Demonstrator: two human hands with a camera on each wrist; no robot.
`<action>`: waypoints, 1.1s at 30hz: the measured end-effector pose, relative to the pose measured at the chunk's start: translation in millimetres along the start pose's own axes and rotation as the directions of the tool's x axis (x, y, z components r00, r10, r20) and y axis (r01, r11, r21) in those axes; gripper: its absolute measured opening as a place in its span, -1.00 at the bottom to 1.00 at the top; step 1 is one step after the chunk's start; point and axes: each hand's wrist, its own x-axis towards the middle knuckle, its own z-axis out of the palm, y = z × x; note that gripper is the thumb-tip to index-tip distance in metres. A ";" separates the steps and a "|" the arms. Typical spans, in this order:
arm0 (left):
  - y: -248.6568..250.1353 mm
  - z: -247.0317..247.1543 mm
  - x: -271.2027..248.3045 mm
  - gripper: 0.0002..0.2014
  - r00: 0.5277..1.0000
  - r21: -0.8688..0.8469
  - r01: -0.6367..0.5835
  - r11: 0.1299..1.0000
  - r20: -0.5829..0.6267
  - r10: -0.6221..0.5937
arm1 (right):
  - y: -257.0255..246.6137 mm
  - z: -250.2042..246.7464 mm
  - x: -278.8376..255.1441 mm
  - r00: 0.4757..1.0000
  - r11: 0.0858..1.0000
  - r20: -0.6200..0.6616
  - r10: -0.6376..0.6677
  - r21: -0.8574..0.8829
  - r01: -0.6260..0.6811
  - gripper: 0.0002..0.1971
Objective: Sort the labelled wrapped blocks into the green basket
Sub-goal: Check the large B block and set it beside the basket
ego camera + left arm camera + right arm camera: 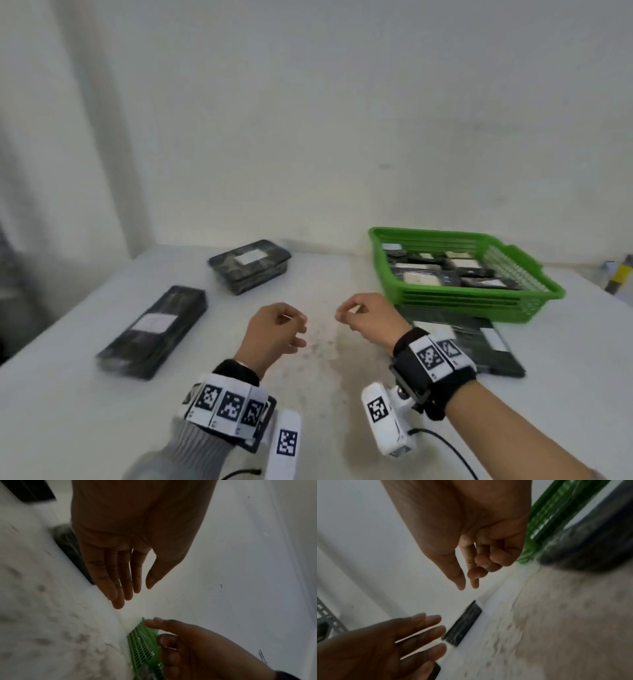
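Both my hands hover empty over the middle of the white table (325, 377). My left hand (301, 329) has relaxed, nearly straight fingers (120, 588). My right hand (342, 313) is curled, thumb and forefinger tips almost meeting (469, 586), with nothing between them. The green basket (462, 305) stands at the right and holds several wrapped blocks with white labels. A long black wrapped block (154, 332) lies at the left, a shorter thick one (250, 265) at the back, and a flat one (472, 346) lies in front of the basket, beside my right wrist.
A white wall rises directly behind the table. The table's left edge runs close to the long block. A yellow and grey object (620, 274) sits at the far right. Grey shelving (327, 619) stands left of the table.
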 end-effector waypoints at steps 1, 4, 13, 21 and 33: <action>-6.8 -12.5 -11.8 -0.87 1.000 0.014 0.015 1.000 -0.009 -0.015 | -5.3 14.5 -0.3 1.000 0.999 0.015 0.026 0.044 -0.027 -0.92; -27.7 -59.5 -50.3 -0.88 0.993 -0.022 0.084 0.996 -0.076 -0.085 | -36.9 56.0 -0.1 0.992 0.977 0.099 0.073 0.193 -0.091 -0.83; -71.5 -170.9 -117.0 -0.90 0.941 -0.046 0.237 0.970 -0.235 -0.241 | -148.4 175.1 19.5 0.915 0.930 0.373 0.153 0.258 -0.261 -0.02; -80.7 -191.4 -124.7 -0.90 0.939 -0.135 0.245 0.960 -0.215 -0.270 | -184.1 220.1 14.4 0.921 0.959 0.343 0.186 0.141 -0.247 -0.21; -85.0 -191.3 -122.3 -0.91 0.930 -0.180 0.226 0.957 -0.253 -0.267 | -184.4 208.5 9.3 0.837 0.928 0.479 0.266 0.107 -0.356 -0.47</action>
